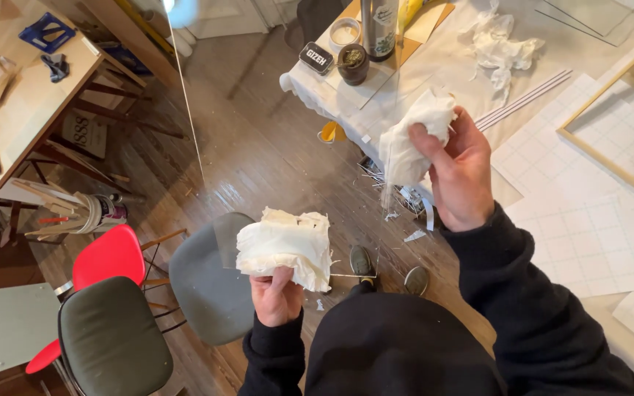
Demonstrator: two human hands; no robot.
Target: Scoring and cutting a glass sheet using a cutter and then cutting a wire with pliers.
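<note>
My left hand [277, 297] is shut on a wad of white cloth [285, 248], held low in front of my body. My right hand [460, 176] is raised higher and grips a second crumpled white cloth [411, 139]. Between the two cloths stands a clear glass pane [302, 183], seen only by its faint edges and reflections. Both cloths appear to press against it, the left at its lower part and the right near its right side. My sleeves are dark, and my shoes [361, 260] show on the wooden floor below.
On the right is a white-covered table [449, 73] with a light wooden frame [610, 150], gridded paper sheets [581, 242], crumpled tissue [500, 44], a dark bottle [379, 29] and a small jar. Red [108, 257], dark green [111, 337] and grey [210, 286] chairs stand left, beyond them a wooden workbench [31, 95].
</note>
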